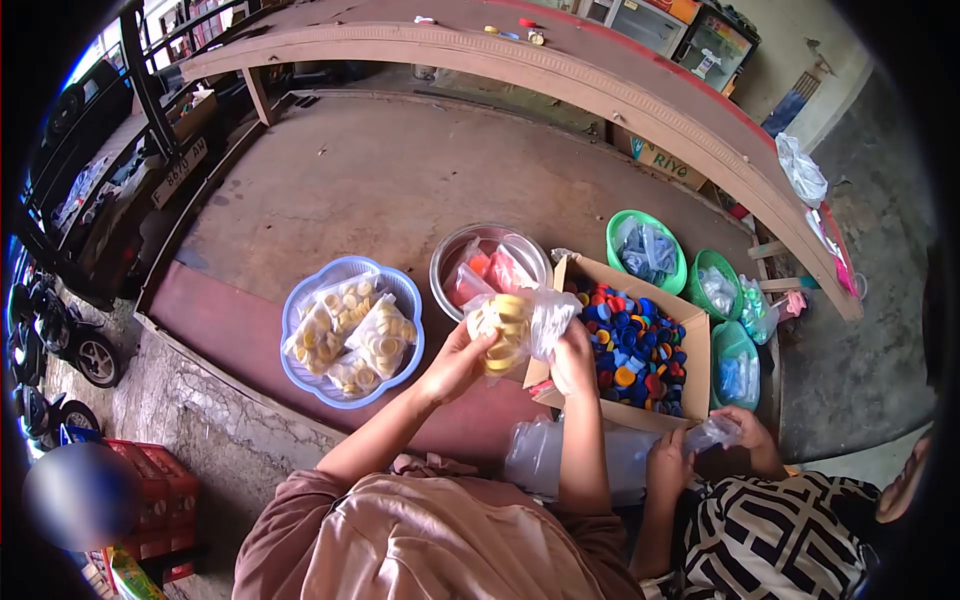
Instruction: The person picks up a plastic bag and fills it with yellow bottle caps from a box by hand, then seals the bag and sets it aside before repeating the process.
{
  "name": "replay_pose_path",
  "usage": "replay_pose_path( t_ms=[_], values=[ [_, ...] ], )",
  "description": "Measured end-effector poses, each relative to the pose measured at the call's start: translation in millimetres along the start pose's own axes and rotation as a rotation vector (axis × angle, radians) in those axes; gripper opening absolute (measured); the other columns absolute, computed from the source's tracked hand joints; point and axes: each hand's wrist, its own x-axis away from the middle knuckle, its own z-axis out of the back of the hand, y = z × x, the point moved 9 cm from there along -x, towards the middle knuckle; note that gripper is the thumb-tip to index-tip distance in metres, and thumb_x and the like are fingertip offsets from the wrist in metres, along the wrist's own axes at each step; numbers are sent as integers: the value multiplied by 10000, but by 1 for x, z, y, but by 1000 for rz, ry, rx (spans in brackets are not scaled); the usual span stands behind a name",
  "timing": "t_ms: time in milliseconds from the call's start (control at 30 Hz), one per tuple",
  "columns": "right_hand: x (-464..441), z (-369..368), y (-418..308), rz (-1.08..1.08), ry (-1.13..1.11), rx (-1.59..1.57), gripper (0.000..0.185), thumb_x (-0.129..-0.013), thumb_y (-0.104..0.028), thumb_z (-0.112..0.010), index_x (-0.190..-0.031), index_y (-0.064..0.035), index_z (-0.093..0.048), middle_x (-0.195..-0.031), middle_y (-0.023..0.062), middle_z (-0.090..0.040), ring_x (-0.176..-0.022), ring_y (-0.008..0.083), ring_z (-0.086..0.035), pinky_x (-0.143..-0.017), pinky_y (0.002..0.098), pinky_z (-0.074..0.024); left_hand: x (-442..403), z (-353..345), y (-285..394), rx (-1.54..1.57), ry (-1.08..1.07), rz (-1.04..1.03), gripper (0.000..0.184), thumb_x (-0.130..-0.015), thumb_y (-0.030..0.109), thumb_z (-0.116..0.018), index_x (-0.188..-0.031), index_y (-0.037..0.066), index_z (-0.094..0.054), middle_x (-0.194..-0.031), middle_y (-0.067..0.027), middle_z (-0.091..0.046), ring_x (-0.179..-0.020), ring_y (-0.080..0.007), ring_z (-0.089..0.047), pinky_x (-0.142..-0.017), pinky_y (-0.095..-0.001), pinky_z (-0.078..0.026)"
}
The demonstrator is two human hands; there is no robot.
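A crinkled, clear plastic bag [527,318] of round yellow caps [506,338] is being held by the left hand [460,367], fingers curled; its gathered neck [552,316] is being gripped by the right hand [573,362].

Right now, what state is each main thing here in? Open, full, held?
Bag of yellow pieces: held in left hand and right hand; sealing unclear.
Cardboard box: open, filled with loose colourful caps.
Blue basket: uncovered, holding filled bags.
Metal bowl: uncovered, holding red-filled bags.
Farthest green basket: uncovered, holding bagged blue pieces.
Other person's plastic: held in that person's hands.
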Motion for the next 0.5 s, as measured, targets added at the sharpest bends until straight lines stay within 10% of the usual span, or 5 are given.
replay_pose_path(
  t_ms=[167, 500],
  values=[
    [9, 14, -20, 176, 1, 515, 339, -656, 114, -492, -979, 48, -572, -966, 83, -604, -919, 124, -568, -798, 263, -444, 13, 20, 16, -365, 112, -242, 465, -899, 168, -546, -1296, 49, -336, -1180, -32, -489, -1087, -128, -472, -928, -302, -386],
    [13, -1, -46, 115, -320, 632, 297, -641, 85, -578, -934, 38, -580, -991, 104, -568, -976, 190, -546, -851, 294, -424, 18, 15, -4, 16, 67, 55, 448, -952, 289, -414, -1330, 71, -310, -1290, -62, -431, -1193, -174, -422, -997, -350, -344]
  ],
)
